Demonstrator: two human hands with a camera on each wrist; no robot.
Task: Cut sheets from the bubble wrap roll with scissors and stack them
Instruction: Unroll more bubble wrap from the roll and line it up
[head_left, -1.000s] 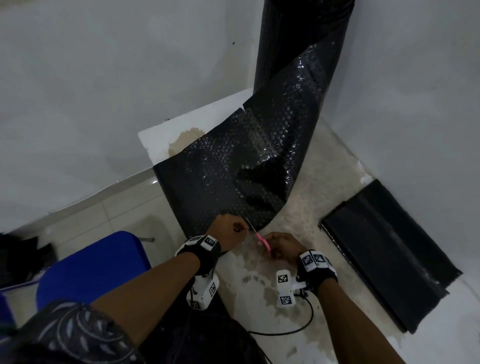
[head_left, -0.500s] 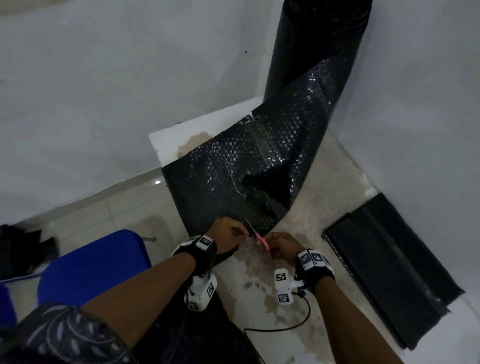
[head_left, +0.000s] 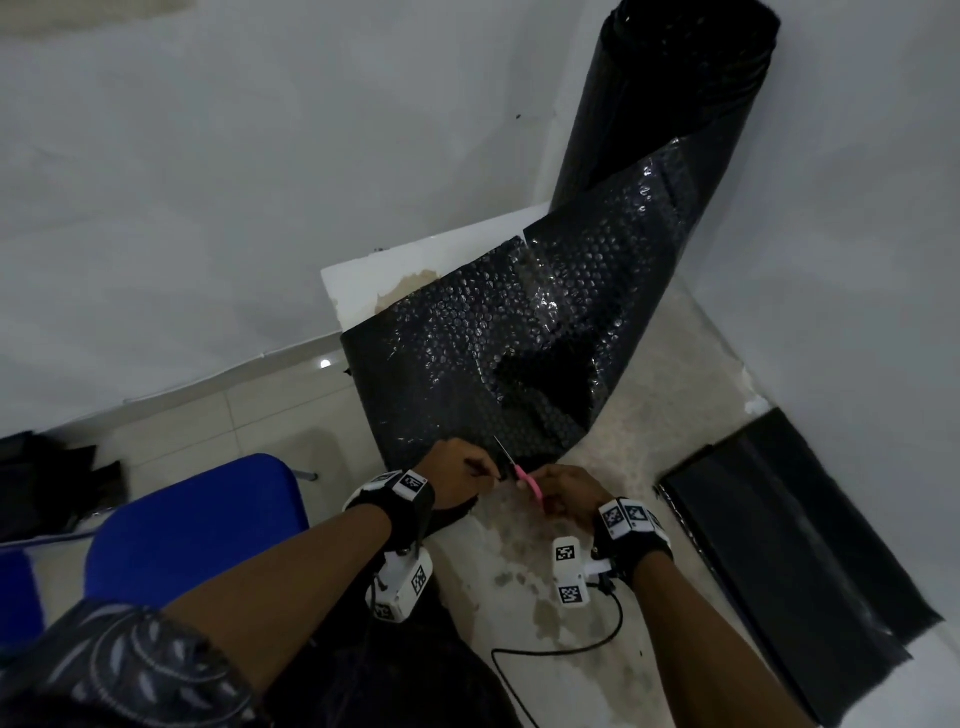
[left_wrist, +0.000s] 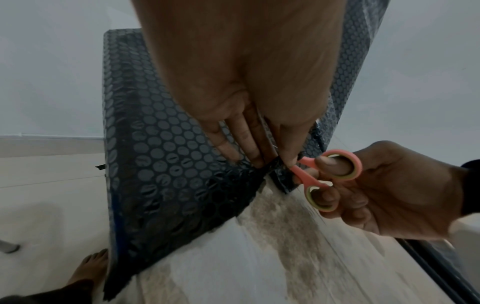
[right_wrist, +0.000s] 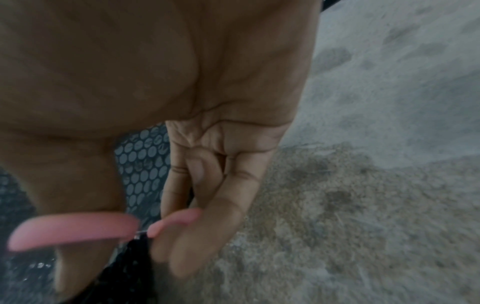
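Bubble wrap roll (head_left: 670, 93), black, stands upright in the corner w/ its top end cut off by the frame edge; a long sheet (head_left: 498, 353) trails from it down across the floor to your hands. You can see a dark fold in the sheet's middle, hard to read in this light. Stack of cut black sheets (head_left: 795, 551) lies flat on the floor by the right wall, well apart from the roll; its near corner runs out of frame, and the no. of sheets can't be told. Blue chair seat (head_left: 192, 525) sits by your left arm, partly cut off. Your left hand (head_left: 457, 475) pinches the sheet's near edge, thumb on one side, fingers (left_wrist: 244, 142) flat on the bubbled side. Your right hand (head_left: 566, 493) holds small pink-handled scissors (left_wrist: 322, 174), thumb and a finger through the loops, blades at the sheet's edge just beside the left thumb. Blades mostly hidden by wrap and fingers; right wrist view is blurred.
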